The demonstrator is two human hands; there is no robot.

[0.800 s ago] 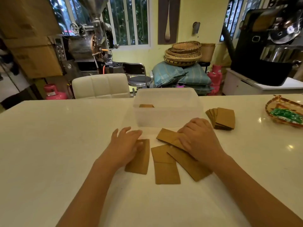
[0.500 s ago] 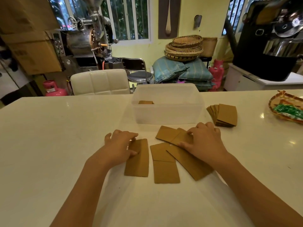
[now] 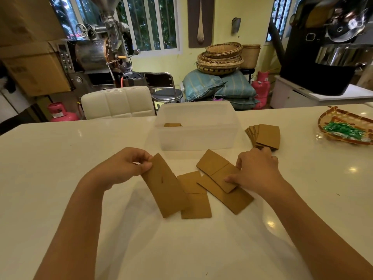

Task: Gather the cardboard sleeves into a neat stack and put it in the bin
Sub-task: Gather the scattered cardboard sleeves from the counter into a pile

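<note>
Several flat brown cardboard sleeves lie on the white table in front of a translucent plastic bin (image 3: 198, 138). My left hand (image 3: 123, 166) pinches the top end of one sleeve (image 3: 164, 187) and holds it tilted up off the table. My right hand (image 3: 255, 171) rests with its fingers on an overlapping pair of sleeves (image 3: 220, 170), over a longer sleeve (image 3: 232, 199). Two more sleeves (image 3: 194, 196) lie between the hands. One sleeve (image 3: 172, 125) shows inside the bin at its left. A fanned stack of sleeves (image 3: 265, 136) sits to the right of the bin.
A woven tray (image 3: 343, 128) with green packets sits at the table's right edge. A white padded chair (image 3: 118, 103) stands behind the table's far edge. Coffee roasters, baskets, sacks and pink gas cylinders fill the room beyond.
My left hand has gripped the leftmost sleeve and raised its far end off the table. My right hand slid slightly toward me over the overlapping sleeves.
</note>
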